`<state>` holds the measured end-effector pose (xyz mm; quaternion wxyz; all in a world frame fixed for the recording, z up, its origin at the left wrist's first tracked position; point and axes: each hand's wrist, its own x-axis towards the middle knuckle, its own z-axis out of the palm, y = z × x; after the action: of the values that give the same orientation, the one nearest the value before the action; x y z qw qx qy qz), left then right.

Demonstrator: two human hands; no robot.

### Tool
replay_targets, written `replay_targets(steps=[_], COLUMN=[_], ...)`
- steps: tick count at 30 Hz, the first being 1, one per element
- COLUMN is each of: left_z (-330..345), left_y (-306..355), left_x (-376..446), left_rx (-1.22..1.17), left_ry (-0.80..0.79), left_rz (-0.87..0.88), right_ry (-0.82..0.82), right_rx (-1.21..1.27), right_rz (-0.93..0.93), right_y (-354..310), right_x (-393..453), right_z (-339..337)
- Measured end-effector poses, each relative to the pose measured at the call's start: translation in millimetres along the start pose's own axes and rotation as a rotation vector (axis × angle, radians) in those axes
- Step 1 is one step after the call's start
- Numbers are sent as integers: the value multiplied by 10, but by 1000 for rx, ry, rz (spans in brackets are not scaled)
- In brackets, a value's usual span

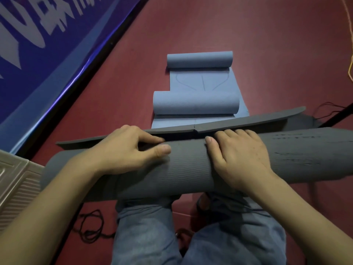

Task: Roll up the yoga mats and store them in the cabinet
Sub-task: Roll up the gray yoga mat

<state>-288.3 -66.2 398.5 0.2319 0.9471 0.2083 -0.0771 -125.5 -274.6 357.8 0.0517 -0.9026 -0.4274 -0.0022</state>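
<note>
i am down low on a dark red floor [248, 44], and my knees in blue jeans [149, 232] show at the bottom. a big gray mat [187, 169] is rolled into a fat tube and lies across in front of me, from one side to the other. its last loose edge [219, 121] sticks up along the far side of the roll, and there is a small split in the middle of that edge.

my left hand [131, 150] lies on top of the roll with the fingers long and flat, pressing down near the loose edge. my right hand [240, 152] lies on the roll too, just beside the left one, fingers flat and close together, pressing on the mat.

past the gray roll there is a light blue mat [198, 81] on the floor. both of its ends are rolled up, and a flat part with thin lines shows between the two rolls.

on the left a big blue banner [38, 54] with white shapes runs slanted along the floor. a pale ridged panel [13, 180] sits at the left edge. black cords [91, 226] lie on the floor by my knee, and a yellow cord [350, 60] hangs at the right edge.
</note>
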Motion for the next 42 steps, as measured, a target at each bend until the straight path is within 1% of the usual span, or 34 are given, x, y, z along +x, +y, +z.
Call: replay_targets(steps=[3, 6, 9, 11, 14, 19, 20, 23, 24, 25, 26, 27, 28, 30, 31, 32, 33, 34, 35, 37, 38, 39, 40, 41, 42], left_z=[-19, 3, 38, 58, 56, -62, -75, 16, 73, 124, 160, 183, 196, 226, 252, 275, 279, 267, 260, 225, 204, 193, 195, 192, 168], left_y=[89, 149, 145, 118, 98, 106, 116, 157, 155, 141, 122, 95, 71, 42, 15, -23, -66, -102, -153, -228, -234, -216, -193, -172, -144], left_x=[-8, 78, 142, 181, 226, 294, 292, 200, 154, 111, 68, 31, -6, -73, -95, -97, -74, -37, 12, 105, 137, 156, 182, 206, 222], left_rx=[122, 199, 257, 273, 301, 217, 173, -53, -95, -98, -73, -31, 19, 66, 54, 23, -23, -94, -169, -310, -358, -361, -319, -250, -185], left_ry=[-166, -250, -270, -247, -241, -327, -371, -590, -604, -568, -501, -414, -302, 2, 134, 188, 153, 43, -103, -379, -452, -468, -434, -378, -312], left_rz=[-57, -35, -67, -37, -5, -47, -57, -85, -95, -95, -85, -67, -41, 35, 80, 97, 73, 23, -28, -97, -106, -101, -75, -40, -9], right_ry=[-14, -61, -83, -94, -175, -332, -392, -662, -703, -686, -613, -486, -307, 132, 337, 469, 507, 434, 238, -418, -672, -738, -648, -517, -412], right_rx=[20, 61, 68, 70, 56, 53, 68, 58, 52, 56, 70, 101, 150, 341, 471, 595, 705, 847, 1027, 1372, 1538, 1725, 1892, 2024, 2111], right_rz=[-38, -22, 0, 4, -24, -30, -28, -10, -3, -2, -13, -32, -62, -115, -110, -77, -20, 68, 198, 507, 611, 640, 620, 602, 566], right_y=[30, 46, 52, 75, 87, 63, 61, 58, 57, 56, 56, 60, 64, 48, 12, -14, -28, -49, -96, -204, -250, -276, -272, -256, -235], right_x=[204, 391, 493, 516, 563, 651, 660, 661, 658, 650, 639, 607, 535, 225, 0, -225, -434, -617, -749, -852, -862, -832, -775, -705, -622], right_z=[9, -13, -26, -36, -91, -166, -196, -276, -264, -239, -218, -205, -181, -114, -112, -100, -35, 71, 170, 416, 519, 632, 731, 793, 798])
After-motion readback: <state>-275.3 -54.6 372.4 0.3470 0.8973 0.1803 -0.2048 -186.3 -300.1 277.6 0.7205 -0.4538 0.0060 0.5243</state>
